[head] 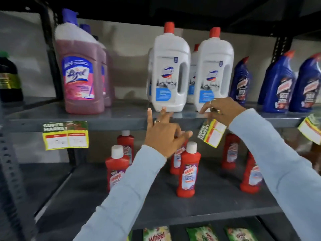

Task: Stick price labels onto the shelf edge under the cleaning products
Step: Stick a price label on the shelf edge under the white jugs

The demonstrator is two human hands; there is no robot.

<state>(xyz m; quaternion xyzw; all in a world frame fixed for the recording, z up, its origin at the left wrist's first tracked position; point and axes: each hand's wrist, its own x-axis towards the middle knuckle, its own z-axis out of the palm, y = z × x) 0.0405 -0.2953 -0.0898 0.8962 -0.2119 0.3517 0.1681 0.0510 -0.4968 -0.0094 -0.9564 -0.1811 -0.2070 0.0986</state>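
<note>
My right hand (224,112) pinches a green, yellow and white price label (212,133) by its top, tilted, at the grey shelf edge (121,121) below the right white bottle (214,72). With fingers spread, my left hand (165,133) reaches up to the shelf edge under the left white bottle (169,70), fingertips touching the edge and holding nothing. A label (66,135) is stuck on the edge under the pink Lizol bottle (79,72). Another label (311,129) hangs at the far right under the blue bottles (278,84).
Red Harpic bottles (188,169) stand on the lower shelf behind my arms. Green detergent packets (157,234) lie on the bottom shelf. A dark bottle (9,77) stands at the far left. Black uprights (50,54) frame the shelf.
</note>
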